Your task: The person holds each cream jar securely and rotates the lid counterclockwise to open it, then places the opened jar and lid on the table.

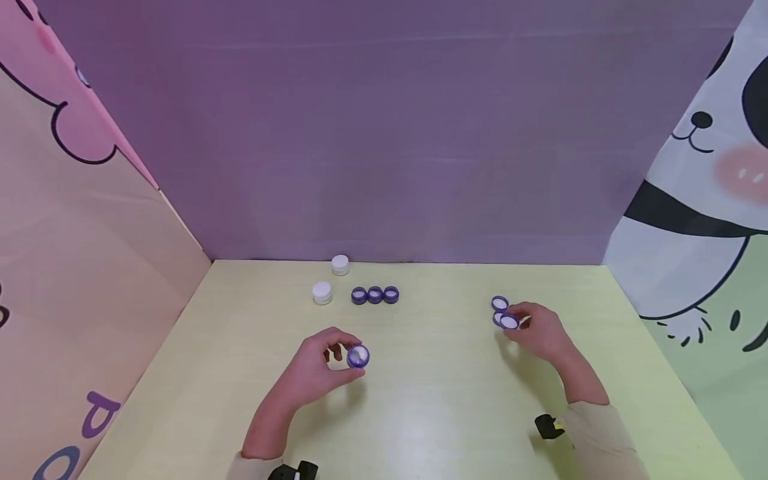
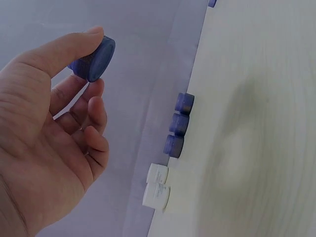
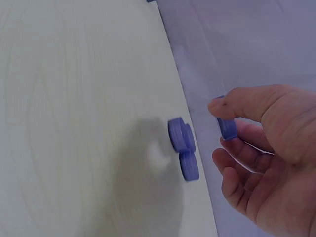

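In the head view my left hand point(image 1: 327, 363) pinches a small blue-purple jar point(image 1: 358, 356) between thumb and fingers, its open top facing the camera. The left wrist view shows this jar point(image 2: 96, 59) from the side, above the table. My right hand point(image 1: 542, 331) pinches a blue-purple lid point(image 1: 509, 322) with a white inside. In the right wrist view the held lid point(image 3: 227, 127) is raised, its edge between thumb and fingertips. Close by on the table lie more such lids point(image 1: 500, 303), partly overlapped by the held one in the head view.
Three blue-purple jars point(image 1: 375, 295) stand in a row toward the back of the table point(image 1: 420, 413). To their left are two white lidded jars point(image 1: 322, 293), one farther back near the purple backdrop point(image 1: 384, 133). Printed cloth panels point(image 1: 690, 247) border both sides.
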The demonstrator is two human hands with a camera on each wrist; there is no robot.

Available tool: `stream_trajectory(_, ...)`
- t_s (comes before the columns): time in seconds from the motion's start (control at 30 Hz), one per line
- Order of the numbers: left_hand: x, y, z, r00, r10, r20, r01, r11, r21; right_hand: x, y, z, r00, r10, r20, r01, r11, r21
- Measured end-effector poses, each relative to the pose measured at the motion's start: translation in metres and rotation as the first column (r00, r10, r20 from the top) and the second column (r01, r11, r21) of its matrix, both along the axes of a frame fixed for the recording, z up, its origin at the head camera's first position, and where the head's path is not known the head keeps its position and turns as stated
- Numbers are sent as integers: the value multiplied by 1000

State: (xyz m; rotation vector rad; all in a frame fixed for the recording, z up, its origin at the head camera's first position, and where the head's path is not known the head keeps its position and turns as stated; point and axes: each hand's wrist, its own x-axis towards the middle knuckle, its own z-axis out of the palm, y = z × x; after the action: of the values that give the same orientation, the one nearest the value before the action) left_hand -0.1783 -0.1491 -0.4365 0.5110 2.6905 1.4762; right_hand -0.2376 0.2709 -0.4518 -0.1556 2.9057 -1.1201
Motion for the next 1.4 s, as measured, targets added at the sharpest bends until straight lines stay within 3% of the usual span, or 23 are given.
stream_trajectory(0.47, 0, -6, -4, 998, -61, 1, 61, 998, 15, -9, 21, -3, 995, -56, 79, 51, 997, 61)
stream_trajectory(1.03, 2, -7, -6, 998, -48, 50, 49, 999, -2, -12, 25, -10, 978, -145, 150, 123, 982, 144)
stream_trajectory(1.4, 1, -7, -11, 998, -56, 33, 56, 998, -3, -17, 18, -17, 972, -176, 154, 149, 973, 174)
